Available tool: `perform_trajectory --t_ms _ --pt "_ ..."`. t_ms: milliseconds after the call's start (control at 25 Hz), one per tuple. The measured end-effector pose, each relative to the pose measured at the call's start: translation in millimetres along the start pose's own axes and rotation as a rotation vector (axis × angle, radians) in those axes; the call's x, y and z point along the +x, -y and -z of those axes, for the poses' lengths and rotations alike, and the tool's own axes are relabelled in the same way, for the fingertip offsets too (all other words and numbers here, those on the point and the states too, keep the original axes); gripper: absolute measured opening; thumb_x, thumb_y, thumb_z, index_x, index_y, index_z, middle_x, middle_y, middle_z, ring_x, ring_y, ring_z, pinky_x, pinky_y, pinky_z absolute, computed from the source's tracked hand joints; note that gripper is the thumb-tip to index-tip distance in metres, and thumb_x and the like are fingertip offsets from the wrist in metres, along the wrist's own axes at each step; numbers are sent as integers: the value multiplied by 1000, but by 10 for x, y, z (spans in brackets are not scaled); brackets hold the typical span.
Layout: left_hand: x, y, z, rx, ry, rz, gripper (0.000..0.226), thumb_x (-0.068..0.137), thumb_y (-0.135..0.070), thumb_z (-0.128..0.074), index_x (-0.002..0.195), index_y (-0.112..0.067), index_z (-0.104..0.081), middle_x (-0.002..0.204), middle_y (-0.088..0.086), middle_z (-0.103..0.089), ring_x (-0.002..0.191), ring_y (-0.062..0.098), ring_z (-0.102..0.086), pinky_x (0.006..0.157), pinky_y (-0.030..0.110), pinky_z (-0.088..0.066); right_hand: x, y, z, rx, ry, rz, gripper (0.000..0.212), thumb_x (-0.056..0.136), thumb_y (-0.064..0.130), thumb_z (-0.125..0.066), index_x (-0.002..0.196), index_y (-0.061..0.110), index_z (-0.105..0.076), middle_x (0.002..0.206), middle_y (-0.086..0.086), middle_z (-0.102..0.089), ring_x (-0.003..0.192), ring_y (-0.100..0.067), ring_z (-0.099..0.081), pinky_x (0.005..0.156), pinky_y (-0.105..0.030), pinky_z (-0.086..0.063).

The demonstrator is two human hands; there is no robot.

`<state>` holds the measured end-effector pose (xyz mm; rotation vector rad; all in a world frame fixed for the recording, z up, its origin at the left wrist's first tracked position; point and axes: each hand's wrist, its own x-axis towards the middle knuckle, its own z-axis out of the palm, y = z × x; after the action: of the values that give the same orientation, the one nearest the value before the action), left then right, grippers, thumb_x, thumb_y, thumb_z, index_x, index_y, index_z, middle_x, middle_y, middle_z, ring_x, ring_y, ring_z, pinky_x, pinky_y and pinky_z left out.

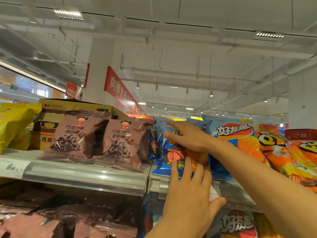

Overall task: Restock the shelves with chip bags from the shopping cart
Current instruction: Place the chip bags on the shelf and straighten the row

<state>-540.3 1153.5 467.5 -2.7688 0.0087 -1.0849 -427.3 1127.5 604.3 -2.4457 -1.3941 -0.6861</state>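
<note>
The blue bag (173,152) stood upright at the front lip of the top shelf (85,174), its long axis running up and down, wedged between the brown ring-snack bags (120,140) on one side and a bigger blue bag (229,133) on the other. Both hands were on it. The right hand (187,136) came in from the right, arm stretched across the orange bags (281,152), and lay flat and open against the bag's upper half, fingers straight and pointing left. The left hand (188,191) rose from below, fingers spread and straight, their tips pressing the bag's lower face, thumb out to the side near the price rail (231,189). Neither hand gripped; both pushed. The bag lay directly ahead of both palms, deeper into the shelf, so to my eye the next move was a straight shove backward, top and bottom together, to keep it from tipping forward. The cart was out of view.
</note>
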Motion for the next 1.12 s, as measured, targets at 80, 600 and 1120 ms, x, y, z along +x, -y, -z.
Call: perform_trajectory --t_ms 80,600,1120 --pt "4 -25 -7 7 12 -1 81 99 -69 -27 157 -13 -19 165 9 -15 155 35 7 118 58 19 -32 -77 33 0 -26 -44 75 93 71 -38 158 36 -22 166 1 -24 152 -27 -21 120 -60 -19" --pt "-65 213 25 17 6 -65 85 93 -79 -26 159 -30 -7 169 -3 0 156 26 10 119 61 -4 29 -43 -128 -209 -7 -77 60 99 64 -32 154 39 -30 164 4 -27 152 -26 -21 118 -64 -12" --pt "-182 415 -8 28 66 -70 95 88 -84 -25 158 -25 3 169 4 11 155 27 15 116 55 -17 276 221 -266 -356 6 -29 67 99 68 -13 154 34 -34 166 10 -23 155 -22 -8 119 -66 1"
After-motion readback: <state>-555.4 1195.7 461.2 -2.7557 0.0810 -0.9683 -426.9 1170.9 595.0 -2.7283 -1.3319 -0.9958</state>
